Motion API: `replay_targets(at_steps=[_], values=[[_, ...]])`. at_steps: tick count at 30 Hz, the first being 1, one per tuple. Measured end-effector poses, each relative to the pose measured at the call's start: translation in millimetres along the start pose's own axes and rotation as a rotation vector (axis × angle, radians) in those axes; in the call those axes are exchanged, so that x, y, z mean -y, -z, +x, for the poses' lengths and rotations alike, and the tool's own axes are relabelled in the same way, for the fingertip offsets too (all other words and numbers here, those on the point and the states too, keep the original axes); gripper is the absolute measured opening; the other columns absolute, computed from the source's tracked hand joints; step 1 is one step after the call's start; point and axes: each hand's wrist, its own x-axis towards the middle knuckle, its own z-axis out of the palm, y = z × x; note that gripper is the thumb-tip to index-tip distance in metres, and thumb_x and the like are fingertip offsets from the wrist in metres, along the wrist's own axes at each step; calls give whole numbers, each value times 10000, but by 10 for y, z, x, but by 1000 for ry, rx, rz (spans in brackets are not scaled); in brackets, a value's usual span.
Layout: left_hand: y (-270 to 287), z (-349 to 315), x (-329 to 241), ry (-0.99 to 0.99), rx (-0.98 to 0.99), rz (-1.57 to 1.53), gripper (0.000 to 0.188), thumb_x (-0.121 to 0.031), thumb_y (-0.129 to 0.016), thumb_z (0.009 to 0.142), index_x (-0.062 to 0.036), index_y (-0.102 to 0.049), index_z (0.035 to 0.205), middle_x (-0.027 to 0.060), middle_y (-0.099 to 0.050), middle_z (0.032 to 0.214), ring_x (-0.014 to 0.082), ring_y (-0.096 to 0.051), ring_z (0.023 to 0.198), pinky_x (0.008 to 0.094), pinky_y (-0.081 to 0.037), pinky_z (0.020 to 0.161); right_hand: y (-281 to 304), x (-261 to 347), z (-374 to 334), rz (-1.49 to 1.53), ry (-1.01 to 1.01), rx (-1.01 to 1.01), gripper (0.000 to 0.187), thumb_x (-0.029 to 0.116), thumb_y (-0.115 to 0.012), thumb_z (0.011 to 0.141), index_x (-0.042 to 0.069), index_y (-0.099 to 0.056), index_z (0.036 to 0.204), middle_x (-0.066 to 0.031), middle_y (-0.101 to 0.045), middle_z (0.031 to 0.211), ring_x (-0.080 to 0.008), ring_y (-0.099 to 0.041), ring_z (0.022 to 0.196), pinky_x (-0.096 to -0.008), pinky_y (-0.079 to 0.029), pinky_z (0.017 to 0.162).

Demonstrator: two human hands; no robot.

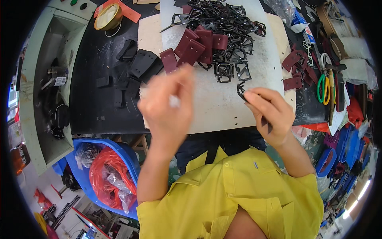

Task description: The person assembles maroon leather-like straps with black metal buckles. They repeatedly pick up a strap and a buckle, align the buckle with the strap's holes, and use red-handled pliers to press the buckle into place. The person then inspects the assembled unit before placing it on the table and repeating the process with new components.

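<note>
My right hand [272, 113] pinches a black buckle [240, 91] over the front of the white work sheet [211, 115]. A dark strip shows beneath its palm, too hidden to name. Motion smears my left hand [169, 103], which is raised left of the middle, just below the maroon leather pieces [191, 51]; its fingers cannot be made out. Those folded, holed pieces lie against a big heap of black buckles [223, 20]. Two buckles [224, 73] [243, 71] lie apart at the heap's near side.
Black leather pieces [145, 65] lie to the left, more maroon ones [296, 63] to the right. Scissors with green and yellow handles [324, 87] are at the right edge. A yellow bowl [108, 18] stands far left. Below the table is a blue tub [133, 157] holding bags.
</note>
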Motion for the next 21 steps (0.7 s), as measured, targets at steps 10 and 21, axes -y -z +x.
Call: replay_targets(at_steps=[10,21], values=[[145,-27,-88,271,327,-318,184,7,-641,743,-7,-625,926,79,-588,779,122,-508,637,242,-413,587,131,25,8,402,-572,-98,174,10,-648,789,26,-644,962,-27,-592,742,-55,-483,557,-178,-351,484],[-19,-412,-62,-4,153,215,191,-44,-705,713,-9,-588,859,87,-585,782,211,-554,603,298,-436,561,42,199,103,636,-686,184,131,33,-671,769,36,-662,899,-13,-551,688,-51,-453,558,-203,-345,486]])
